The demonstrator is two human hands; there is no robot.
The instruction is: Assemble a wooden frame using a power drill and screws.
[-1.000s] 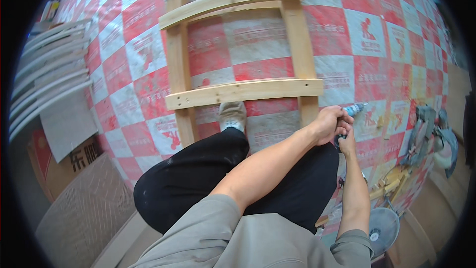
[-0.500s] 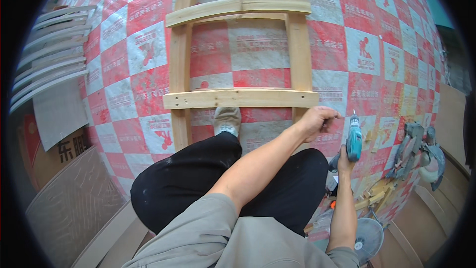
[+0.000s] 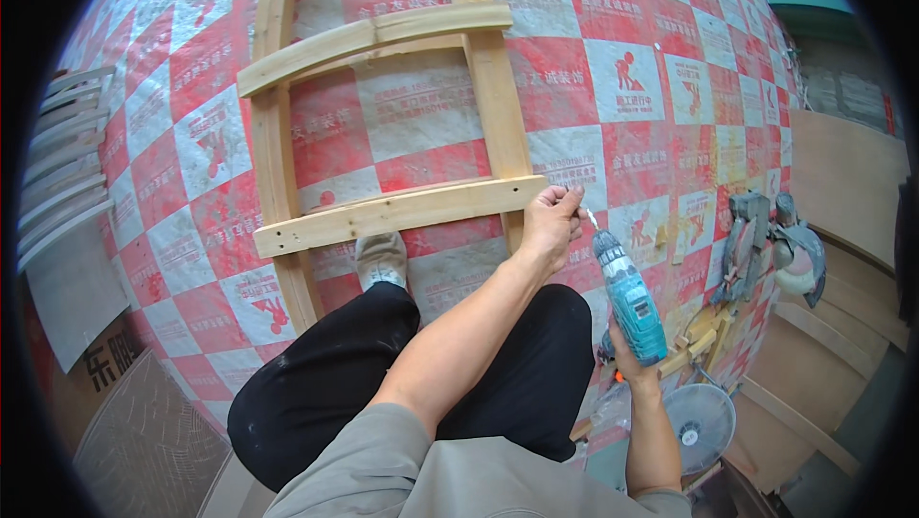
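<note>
My right hand (image 3: 630,363) is wrapped round the grip of a teal cordless drill (image 3: 634,305), which points up and a little left. A thin bit (image 3: 593,219) sticks out of its chuck. Close to the bit's tip, my left hand (image 3: 552,231) has its fingers pinched together; whatever they hold is too small to make out. Just beyond that hand lies the right end of a pale wooden crosspiece (image 3: 402,214), with dark holes or screw heads at its ends. It spans two long wooden rails (image 3: 498,116) of a ladder-like frame on the floor.
Red and white checked sheeting (image 3: 546,68) covers the floor. At right stand a dusty power saw (image 3: 795,255), wood offcuts (image 3: 699,341), a round fan (image 3: 697,422) and leaning boards (image 3: 842,173). Curved pale strips (image 3: 67,173) are stacked at left. My shoe (image 3: 380,259) is beside the crosspiece.
The drill has come up and tilted left, its bit now beside my left fingers. My left hand has closed into a pinch near it. The view has turned right, shifting the frame leftward.
</note>
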